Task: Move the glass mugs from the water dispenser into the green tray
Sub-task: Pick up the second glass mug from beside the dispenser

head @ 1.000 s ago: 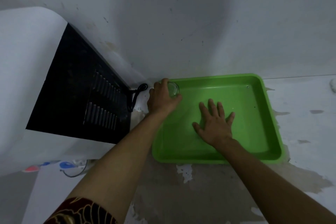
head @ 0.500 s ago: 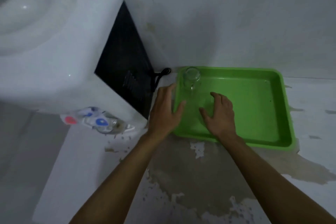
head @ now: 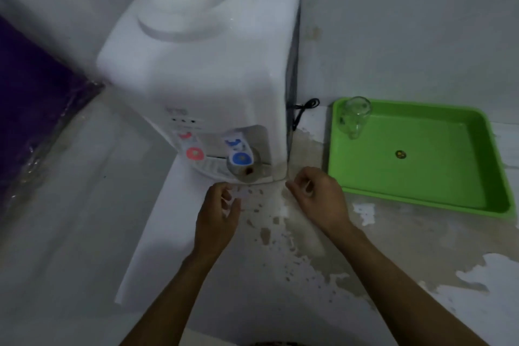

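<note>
A white water dispenser (head: 202,64) stands on the counter at the left, with a red tap and a blue tap. Under the blue tap, on the drip tray, sits a clear glass mug (head: 245,167). To the right lies the green tray (head: 421,185); one glass mug (head: 354,118) stands in its far left corner. My left hand (head: 219,215) hovers just in front of the dispenser's drip tray, fingers curled and apart, holding nothing. My right hand (head: 318,198) is beside it, between the dispenser and the green tray, also empty with fingers loosely bent.
A black power cord (head: 304,108) runs behind the dispenser toward the wall. A small dark spot (head: 400,154) lies in the middle of the tray. The counter (head: 309,247) has worn, flaking patches. A dark purple object (head: 36,109) fills the far left.
My left hand let go of the mug in the tray's corner. Both hands drew back out of the tray and moved left to the front of the dispenser. The view swung left.
</note>
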